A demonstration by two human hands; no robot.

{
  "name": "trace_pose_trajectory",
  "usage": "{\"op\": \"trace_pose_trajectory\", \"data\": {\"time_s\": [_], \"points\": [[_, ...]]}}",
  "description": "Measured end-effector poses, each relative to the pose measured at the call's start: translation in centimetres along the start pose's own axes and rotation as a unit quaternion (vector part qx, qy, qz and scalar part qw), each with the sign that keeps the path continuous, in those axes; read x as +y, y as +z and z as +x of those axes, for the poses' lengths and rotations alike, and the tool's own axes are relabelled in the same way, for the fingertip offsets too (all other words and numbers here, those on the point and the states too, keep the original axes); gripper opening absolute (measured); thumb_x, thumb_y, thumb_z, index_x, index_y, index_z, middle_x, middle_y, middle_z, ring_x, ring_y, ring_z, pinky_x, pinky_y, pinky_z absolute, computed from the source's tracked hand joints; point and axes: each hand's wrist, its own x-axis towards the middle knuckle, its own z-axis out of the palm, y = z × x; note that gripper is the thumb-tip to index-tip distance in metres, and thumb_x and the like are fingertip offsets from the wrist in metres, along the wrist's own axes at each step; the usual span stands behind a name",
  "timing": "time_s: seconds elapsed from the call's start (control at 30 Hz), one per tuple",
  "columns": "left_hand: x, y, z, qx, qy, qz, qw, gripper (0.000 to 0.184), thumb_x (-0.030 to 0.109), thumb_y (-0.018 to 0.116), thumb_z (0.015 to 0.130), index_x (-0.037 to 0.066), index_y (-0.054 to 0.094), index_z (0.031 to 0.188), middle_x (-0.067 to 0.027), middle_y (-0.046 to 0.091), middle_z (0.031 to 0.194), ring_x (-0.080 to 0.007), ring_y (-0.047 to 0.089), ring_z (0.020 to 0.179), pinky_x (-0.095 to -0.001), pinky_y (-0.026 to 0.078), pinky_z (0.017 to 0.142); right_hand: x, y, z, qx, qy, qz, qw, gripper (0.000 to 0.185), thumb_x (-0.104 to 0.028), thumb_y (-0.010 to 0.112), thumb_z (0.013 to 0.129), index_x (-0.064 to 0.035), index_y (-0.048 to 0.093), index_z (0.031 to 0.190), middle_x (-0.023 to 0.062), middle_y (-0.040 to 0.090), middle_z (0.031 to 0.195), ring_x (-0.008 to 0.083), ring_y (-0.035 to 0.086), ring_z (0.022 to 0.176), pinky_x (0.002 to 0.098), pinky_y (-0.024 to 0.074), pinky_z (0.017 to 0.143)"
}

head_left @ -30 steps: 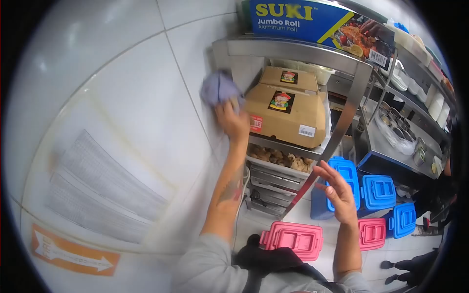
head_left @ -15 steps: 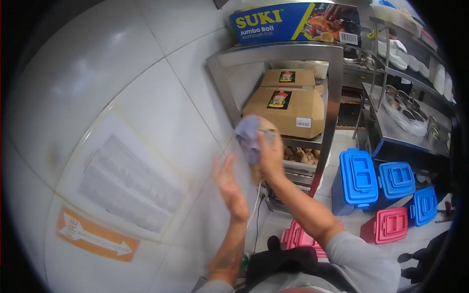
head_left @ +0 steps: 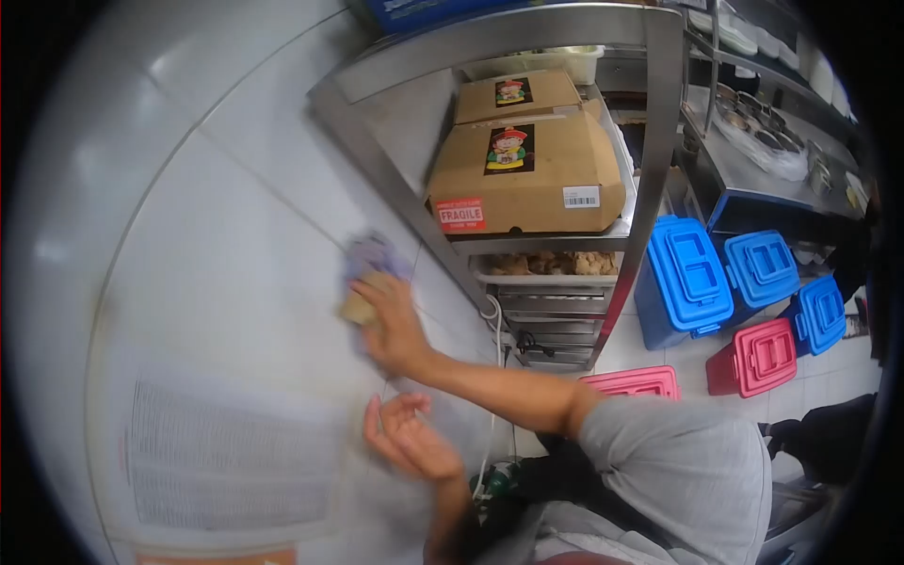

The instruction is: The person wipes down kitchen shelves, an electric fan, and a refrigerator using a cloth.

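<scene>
My right hand [head_left: 394, 328] presses a bunched purple and tan cloth [head_left: 373, 256] against the white tiled wall [head_left: 226, 292], left of the metal shelf. The cloth is blurred, and its underside is hidden against the tiles. Below it, my left hand [head_left: 412, 439] hangs near the wall with its fingers apart and slightly bent, holding nothing. A printed sheet [head_left: 231, 461] is fixed to the wall to the left of that hand.
Cardboard boxes [head_left: 527, 179] sit on the metal shelf [head_left: 650, 160] beside me. Blue lidded bins [head_left: 686, 278] and pink ones [head_left: 753, 356] stand on the floor at the right. A white cable [head_left: 492, 395] hangs beneath the shelf.
My right hand has moved the cloth from in front of the shelf leftward onto the wall. My left hand has dropped lower and its fingers have bent. The view has shifted.
</scene>
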Motion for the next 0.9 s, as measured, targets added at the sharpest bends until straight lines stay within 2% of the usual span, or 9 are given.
{"op": "trace_pose_trajectory", "data": {"time_s": [0.03, 0.1, 0.17, 0.23, 0.3, 0.4, 0.43, 0.6, 0.9], "points": [[0.2, 1.9, 1.8, -0.017, 0.008, -0.040, 0.999, 0.064, 0.044, 0.041, 0.102, -0.007, 0.038, 0.140, -0.0174, 0.059, 0.098, -0.0252, 0.055, 0.086, -0.0361, 0.045, 0.079, 2.1, -1.6, -1.4, 0.042, 0.017, -0.018, 0.999, 0.051, -0.008, 0.057, 0.090, -0.0085, 0.053, 0.141, 0.0225, 0.057, 0.133, 0.0430, 0.053, 0.125, 0.0482, 0.0378, 0.112], [1.2, 5.8, 6.7, -0.076, 0.074, -0.090, 0.990, 0.063, 0.047, 0.039, 0.104, -0.006, 0.043, 0.137, -0.0175, 0.059, 0.104, -0.0263, 0.056, 0.092, -0.0369, 0.045, 0.082, 2.7, -8.1, 1.3, -0.072, 0.344, 0.165, 0.921, 0.043, -0.012, 0.052, 0.097, -0.0040, 0.053, 0.139, 0.0208, 0.064, 0.122, 0.0407, 0.061, 0.112, 0.0429, 0.0458, 0.103], [2.2, 10.3, 13.7, -0.127, 0.194, -0.106, 0.967, 0.064, 0.052, 0.042, 0.102, -0.006, 0.052, 0.127, -0.0205, 0.062, 0.111, -0.0303, 0.062, 0.102, -0.0397, 0.048, 0.087, 3.6, -11.7, 5.7, 0.053, 0.234, 0.237, 0.941, 0.043, -0.018, 0.049, 0.101, 0.0007, 0.049, 0.140, 0.0200, 0.067, 0.115, 0.0398, 0.065, 0.102, 0.0398, 0.0504, 0.095], [3.6, 16.2, 21.4, -0.088, 0.323, 0.006, 0.942, 0.053, 0.040, 0.038, 0.106, -0.007, 0.056, 0.122, -0.0192, 0.064, 0.117, -0.0280, 0.062, 0.105, -0.0375, 0.048, 0.088, 0.5, -14.3, 12.3, 0.159, 0.187, 0.268, 0.932, 0.049, -0.021, 0.050, 0.101, 0.0012, 0.043, 0.145, 0.0241, 0.060, 0.130, 0.0410, 0.059, 0.119, 0.0425, 0.0456, 0.103], [4.1, 21.1, 28.4, -0.102, 0.367, 0.085, 0.921, 0.042, 0.034, 0.043, 0.106, -0.002, 0.060, 0.120, -0.0156, 0.064, 0.120, -0.0245, 0.061, 0.105, -0.0342, 0.047, 0.088, 2.8, -11.8, 18.4, 0.196, 0.138, 0.030, 0.970, 0.057, -0.025, 0.050, 0.101, 0.0017, 0.037, 0.150, 0.0284, 0.046, 0.146, 0.0418, 0.047, 0.134, 0.0460, 0.0392, 0.111], [2.9, 26.2, 32.1, -0.080, 0.389, 0.114, 0.911, 0.039, 0.032, 0.044, 0.106, 0.001, 0.062, 0.121, -0.0150, 0.063, 0.122, -0.0262, 0.061, 0.107, -0.0358, 0.047, 0.092, 8.1, -4.6, 26.2, 0.026, 0.206, 0.136, 0.969, 0.060, -0.028, 0.051, 0.102, 0.0021, 0.035, 0.151, 0.0293, 0.031, 0.157, 0.0424, 0.034, 0.144, 0.0489, 0.0355, 0.113], [2.3, 26.7, 32.4, -0.060, 0.386, 0.120, 0.913, 0.039, 0.031, 0.043, 0.106, 0.002, 0.063, 0.123, -0.0157, 0.061, 0.124, -0.0284, 0.061, 0.110, -0.0381, 0.047, 0.097, 11.6, -0.9, 28.6, 0.110, 0.149, 0.003, 0.983, 0.059, -0.029, 0.051, 0.101, 0.0028, 0.038, 0.149, 0.0290, 0.036, 0.155, 0.0434, 0.037, 0.142, 0.0500, 0.0358, 0.113], [2.6, 27.4, 31.6, -0.011, 0.364, 0.136, 0.922, 0.040, 0.031, 0.043, 0.106, 0.003, 0.057, 0.131, -0.0175, 0.056, 0.132, -0.0308, 0.056, 0.118, -0.0385, 0.046, 0.100, 17.1, -4.4, 34.9, -0.089, 0.243, -0.137, 0.956, 0.055, -0.029, 0.051, 0.099, 0.0013, 0.046, 0.145, 0.0268, 0.043, 0.151, 0.0402, 0.042, 0.140, 0.0489, 0.0374, 0.112], [-2.0, 24.7, 33.7, 0.031, 0.408, 0.024, 0.912, 0.043, 0.032, 0.036, 0.109, -0.004, 0.058, 0.114, -0.0192, 0.061, 0.113, -0.0333, 0.062, 0.106, -0.0445, 0.052, 0.095, 6.9, -11.9, 30.4, -0.366, 0.171, -0.221, 0.888, 0.050, -0.029, 0.051, 0.097, -0.0012, 0.059, 0.137, 0.0229, 0.057, 0.142, 0.0344, 0.050, 0.136, 0.0471, 0.0402, 0.111]]}}
